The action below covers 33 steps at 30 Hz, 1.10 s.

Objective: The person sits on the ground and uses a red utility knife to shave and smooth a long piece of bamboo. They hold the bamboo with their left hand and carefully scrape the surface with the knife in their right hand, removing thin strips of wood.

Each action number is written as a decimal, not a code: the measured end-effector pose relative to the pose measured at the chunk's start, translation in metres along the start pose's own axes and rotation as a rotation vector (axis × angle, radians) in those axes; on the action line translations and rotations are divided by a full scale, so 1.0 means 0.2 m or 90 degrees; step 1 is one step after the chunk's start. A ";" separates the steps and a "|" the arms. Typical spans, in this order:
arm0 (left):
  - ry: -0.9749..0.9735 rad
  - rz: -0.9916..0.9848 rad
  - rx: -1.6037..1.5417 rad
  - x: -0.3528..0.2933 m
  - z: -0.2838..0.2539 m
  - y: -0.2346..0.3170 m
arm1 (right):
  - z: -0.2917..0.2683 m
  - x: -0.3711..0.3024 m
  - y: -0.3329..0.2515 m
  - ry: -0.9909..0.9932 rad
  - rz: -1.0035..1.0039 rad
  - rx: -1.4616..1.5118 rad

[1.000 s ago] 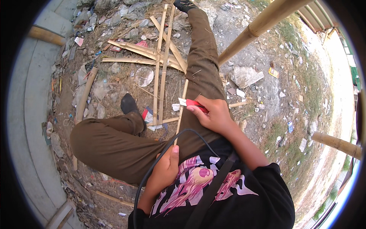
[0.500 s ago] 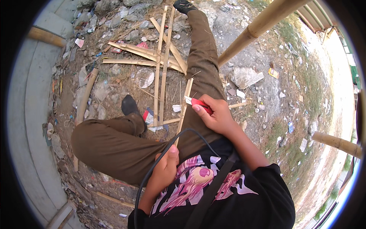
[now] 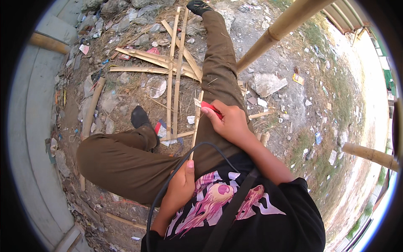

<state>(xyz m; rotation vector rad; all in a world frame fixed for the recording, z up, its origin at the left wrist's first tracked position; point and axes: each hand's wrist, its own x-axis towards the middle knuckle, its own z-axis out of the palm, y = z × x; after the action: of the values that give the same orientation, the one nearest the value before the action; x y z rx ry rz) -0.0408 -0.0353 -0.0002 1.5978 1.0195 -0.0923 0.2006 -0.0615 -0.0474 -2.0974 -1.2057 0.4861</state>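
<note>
Head view, looking down on a seated person. The ground (image 3: 289, 138) is bare earth strewn with rubble, litter and split bamboo slats (image 3: 174, 71); a thick bamboo pole (image 3: 285, 29) crosses the upper right. The person's brown-trousered legs (image 3: 126, 159) fill the centre, one stretched forward, one bent.

Compared with the frame a second ago, the right hand (image 3: 228, 122) has drawn slightly nearer the body along the strip; the left hand (image 3: 180, 187) has stayed at the lap.

A thin bamboo strip (image 3: 197, 122) lies along the stretched thigh, running from near the left hand up past the right hand. The right grip is closed on a small red-handled cutter (image 3: 212, 109), set against the strip. The left grip is curled at the strip's near end; whether it clamps the strip cannot be told. A black cable (image 3: 168, 185) loops beside it.
</note>
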 end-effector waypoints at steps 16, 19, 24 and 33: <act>0.073 0.076 0.057 -0.12 0.03 0.03 | 0.05 0.05 0.19 0.217 0.069 0.147; 0.084 0.051 0.061 -0.21 -0.01 -0.07 | 0.00 0.09 0.26 0.248 0.128 0.217; 0.061 0.034 0.022 -0.17 -0.07 0.07 | 0.03 -0.03 0.16 0.193 0.062 0.241; 0.095 0.050 0.125 0.03 -0.03 0.11 | -0.09 -0.05 0.08 0.002 0.000 0.182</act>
<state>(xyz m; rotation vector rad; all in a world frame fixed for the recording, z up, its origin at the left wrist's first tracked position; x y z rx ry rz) -0.0263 -0.0264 0.0148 1.8427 1.0876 -0.0203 0.2173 -0.0825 -0.0462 -1.8531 -1.0652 0.6158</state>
